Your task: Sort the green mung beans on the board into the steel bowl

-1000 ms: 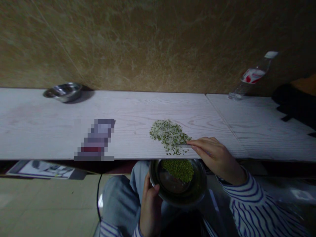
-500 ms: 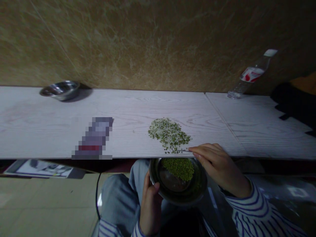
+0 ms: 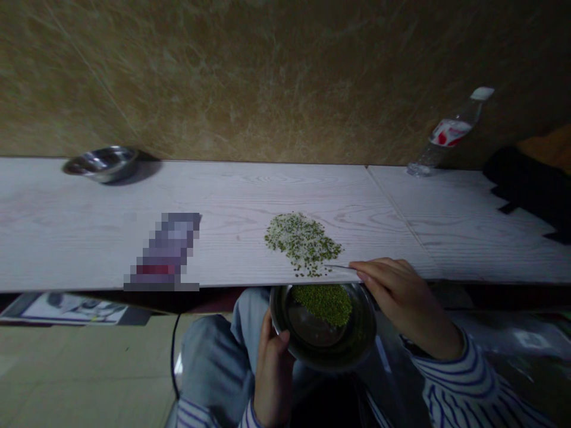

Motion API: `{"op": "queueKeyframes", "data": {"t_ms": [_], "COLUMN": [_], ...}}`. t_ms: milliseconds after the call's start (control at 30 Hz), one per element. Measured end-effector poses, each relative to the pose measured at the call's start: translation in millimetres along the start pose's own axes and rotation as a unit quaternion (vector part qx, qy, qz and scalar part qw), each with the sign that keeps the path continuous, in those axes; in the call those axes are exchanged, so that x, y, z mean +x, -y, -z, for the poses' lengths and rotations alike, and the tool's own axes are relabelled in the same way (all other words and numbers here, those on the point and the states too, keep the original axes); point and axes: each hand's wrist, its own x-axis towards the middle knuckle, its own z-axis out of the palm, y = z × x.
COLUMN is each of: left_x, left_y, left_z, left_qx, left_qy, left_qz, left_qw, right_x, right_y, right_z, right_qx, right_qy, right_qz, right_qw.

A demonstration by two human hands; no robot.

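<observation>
My left hand (image 3: 273, 371) grips the left rim of a steel bowl (image 3: 312, 334) over my lap, just under the table's front edge. Green mung beans (image 3: 328, 306) lie heaped at its far side. On the table is a loose pile of white grains, like rice, mixed with green beans (image 3: 301, 241). Between thumb and fingers, my right hand (image 3: 397, 291) pinches thin metal tweezers (image 3: 341, 266), partly hidden by the fingers. Their tip is at the near right edge of the pile, over a few scattered beans; whether it holds one is too small to tell.
A second steel bowl (image 3: 104, 165) stands at the back left by the wall. A blurred-out flat item (image 3: 167, 249) lies left of the pile. At the back right are a plastic bottle (image 3: 446, 134) and a black item (image 3: 530, 184). The table's front edge runs above the bowl.
My right hand and the tweezers have shifted slightly right and up from the near beans. The view has moved a little. My left hand still holds the bowl.
</observation>
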Motion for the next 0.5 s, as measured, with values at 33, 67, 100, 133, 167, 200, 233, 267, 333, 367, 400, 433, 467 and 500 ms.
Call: {"op": "queueKeyframes", "data": {"t_ms": [33, 67, 100, 133, 167, 200, 233, 267, 333, 367, 400, 433, 467, 500], "left_x": [-0.4, -0.6, -0.7, -0.7, -0.5, -0.3, -0.2, 0.0, -0.1, -0.2, -0.5, -0.8, -1.1, -1.3], "left_y": [0.4, 0.8, 1.2, 1.6, 2.0, 2.3, 2.5, 2.6, 2.6, 2.6, 2.5, 2.4, 2.4, 2.4], "left_z": [-0.2, -0.3, -0.4, -0.4, -0.3, -0.2, -0.1, 0.0, 0.0, -0.1, -0.3, -0.5, -0.6, -0.8], "left_qx": [0.003, 0.005, 0.006, 0.006, 0.006, 0.005, 0.005, 0.005, 0.006, 0.007, 0.008, 0.008, 0.007, 0.006], "left_qy": [0.004, 0.007, 0.008, 0.005, 0.001, -0.003, -0.006, -0.008, -0.010, -0.011, -0.011, -0.011, -0.011, -0.012], "left_qz": [0.002, 0.005, 0.007, 0.009, 0.010, 0.011, 0.011, 0.009, 0.006, 0.006, 0.006, 0.008, 0.009, 0.010], "left_qw": [1.000, 1.000, 1.000, 1.000, 1.000, 1.000, 1.000, 1.000, 1.000, 1.000, 1.000, 1.000, 1.000, 1.000], "right_x": [-1.4, -2.9, -4.1, -5.1, -5.9, -6.3, -6.5, -6.6, -6.5, -6.4, -6.4, -6.4, -6.2, -6.0], "right_y": [-3.0, -5.8, -8.1, -9.9, -11.0, -11.4, -11.3, -10.7, -8.7, -7.6, -6.6, -5.8, -5.2, -4.9], "right_z": [1.0, 1.7, 2.0, 1.9, 1.5, 0.8, -0.1, -0.9, -2.2, -2.5, -2.7, -2.7, -2.8, -2.9], "right_qx": [-0.007, -0.012, -0.013, -0.013, -0.013, -0.014, -0.015, -0.015, -0.015, -0.011, -0.006, -0.001, 0.003, 0.005], "right_qy": [-0.001, -0.001, 0.000, 0.002, 0.004, 0.006, 0.007, 0.008, 0.008, 0.009, 0.011, 0.013, 0.014, 0.013], "right_qz": [-0.008, -0.013, -0.016, -0.018, -0.019, -0.019, -0.019, -0.017, -0.013, -0.010, -0.007, -0.003, -0.001, -0.002], "right_qw": [1.000, 1.000, 1.000, 1.000, 1.000, 1.000, 1.000, 1.000, 1.000, 1.000, 1.000, 1.000, 1.000, 1.000]}}
